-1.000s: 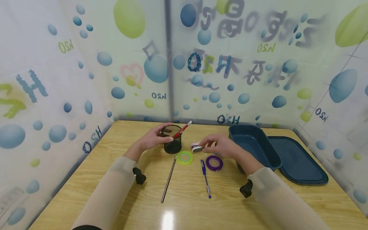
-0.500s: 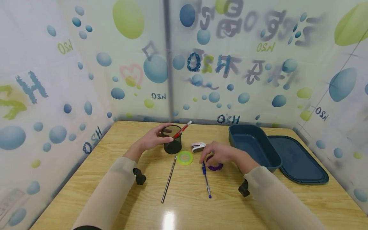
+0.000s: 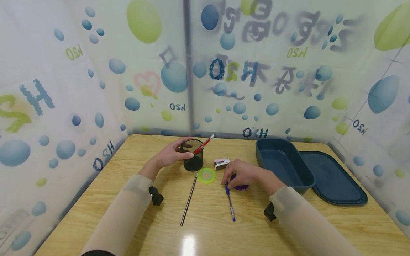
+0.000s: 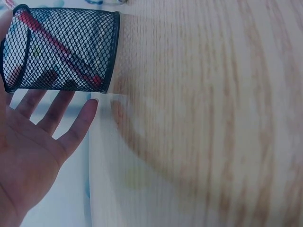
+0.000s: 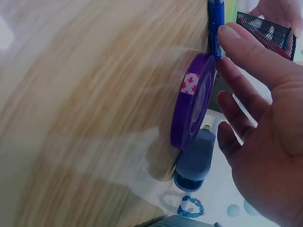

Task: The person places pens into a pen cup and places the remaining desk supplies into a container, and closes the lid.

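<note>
My left hand (image 3: 169, 154) is around a black mesh pen cup (image 3: 193, 163), thumb at the near rim and fingers behind it. A red pen (image 3: 204, 144) leans inside the cup, also visible through the mesh in the left wrist view. With thumb and index finger my right hand (image 3: 245, 172) pinches the capped end of a blue pen (image 5: 216, 21), which lies on the table. Partly under that hand is a purple tape roll (image 5: 191, 109). Behind it sits a small white-and-grey stapler (image 3: 221, 163).
A yellow-green tape roll (image 3: 206, 175) lies between the cup and the blue pen. Left of the pen is a dark pencil (image 3: 189, 201). On the right stands a dark blue box (image 3: 282, 167), beside its flat lid (image 3: 336, 177). Patterned curtains border the table.
My right hand has left the stapler, come nearer to the front and taken the blue pen's capped end. The left hand and the cup have stayed in place.
</note>
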A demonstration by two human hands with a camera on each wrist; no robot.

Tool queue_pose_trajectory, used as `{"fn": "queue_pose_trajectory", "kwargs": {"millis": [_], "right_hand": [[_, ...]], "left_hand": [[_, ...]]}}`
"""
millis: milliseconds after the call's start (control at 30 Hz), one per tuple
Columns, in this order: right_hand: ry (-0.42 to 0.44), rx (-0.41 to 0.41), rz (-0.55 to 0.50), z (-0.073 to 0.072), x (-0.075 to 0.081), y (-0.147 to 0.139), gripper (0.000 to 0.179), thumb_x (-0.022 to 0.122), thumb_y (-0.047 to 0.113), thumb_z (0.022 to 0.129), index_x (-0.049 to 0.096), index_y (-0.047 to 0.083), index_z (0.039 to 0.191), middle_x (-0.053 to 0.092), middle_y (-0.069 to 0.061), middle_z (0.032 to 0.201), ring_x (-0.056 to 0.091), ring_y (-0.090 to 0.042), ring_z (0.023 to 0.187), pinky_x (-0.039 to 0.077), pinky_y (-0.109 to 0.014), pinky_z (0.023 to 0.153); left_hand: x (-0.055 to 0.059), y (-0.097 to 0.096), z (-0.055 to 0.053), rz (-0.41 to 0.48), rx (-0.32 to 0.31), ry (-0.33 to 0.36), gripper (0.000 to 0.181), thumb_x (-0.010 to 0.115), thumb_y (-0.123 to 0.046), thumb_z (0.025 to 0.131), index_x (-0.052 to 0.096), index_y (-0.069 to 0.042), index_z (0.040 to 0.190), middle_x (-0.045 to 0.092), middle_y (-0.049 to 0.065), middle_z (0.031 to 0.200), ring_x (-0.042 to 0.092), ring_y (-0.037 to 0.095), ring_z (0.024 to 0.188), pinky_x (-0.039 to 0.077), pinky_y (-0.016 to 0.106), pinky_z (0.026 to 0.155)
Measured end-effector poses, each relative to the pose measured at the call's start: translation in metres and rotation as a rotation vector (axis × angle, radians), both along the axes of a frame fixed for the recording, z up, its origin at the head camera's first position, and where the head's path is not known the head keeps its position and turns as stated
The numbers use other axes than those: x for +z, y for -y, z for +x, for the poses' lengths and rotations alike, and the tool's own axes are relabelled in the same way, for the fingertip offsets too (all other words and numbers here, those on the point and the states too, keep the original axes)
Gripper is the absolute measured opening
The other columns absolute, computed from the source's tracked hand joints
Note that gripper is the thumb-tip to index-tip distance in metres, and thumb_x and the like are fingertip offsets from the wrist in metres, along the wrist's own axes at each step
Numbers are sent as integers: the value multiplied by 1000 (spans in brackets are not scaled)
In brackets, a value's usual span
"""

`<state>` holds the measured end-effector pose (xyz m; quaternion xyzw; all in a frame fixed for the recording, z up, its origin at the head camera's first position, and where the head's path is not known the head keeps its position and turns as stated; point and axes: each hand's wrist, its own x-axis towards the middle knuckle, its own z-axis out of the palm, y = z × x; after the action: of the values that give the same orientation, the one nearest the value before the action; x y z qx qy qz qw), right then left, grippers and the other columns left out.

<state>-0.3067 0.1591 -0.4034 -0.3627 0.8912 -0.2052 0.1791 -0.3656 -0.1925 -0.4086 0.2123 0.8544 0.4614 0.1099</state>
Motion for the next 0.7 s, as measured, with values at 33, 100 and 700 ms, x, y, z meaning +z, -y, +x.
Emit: {"fn": "queue_pose_trajectory", "kwargs": {"millis": [33,100,700], "right_hand": [[-2,-5,6,0,-1,1,16,88,19,95,89,31,107,75,10,117,60,-12,118,49,-40,108],[-7,-13,17,1,-2,2,16,88,21,95,89,33,105,74,12,117,58,-12,118,45,-41,109],[-114,150,-36,-3,-16,2,17,85,23,98,87,31,112,78,18,106,59,-4,99,41,-39,106]], "left_hand": [[0,0,0,-1,1,-1,80,79,-47,101,39,-38,170,47,14,166,65,37,133,56,55,110],[0,0,-1,-2,3,-3,80,79,-47,101,39,-39,169,47,13,166,66,36,133,57,55,109],[1,0,-1,-4,-4,1,80,79,-45,102,39,-37,170,46,16,167,65,39,132,56,57,109]]}}
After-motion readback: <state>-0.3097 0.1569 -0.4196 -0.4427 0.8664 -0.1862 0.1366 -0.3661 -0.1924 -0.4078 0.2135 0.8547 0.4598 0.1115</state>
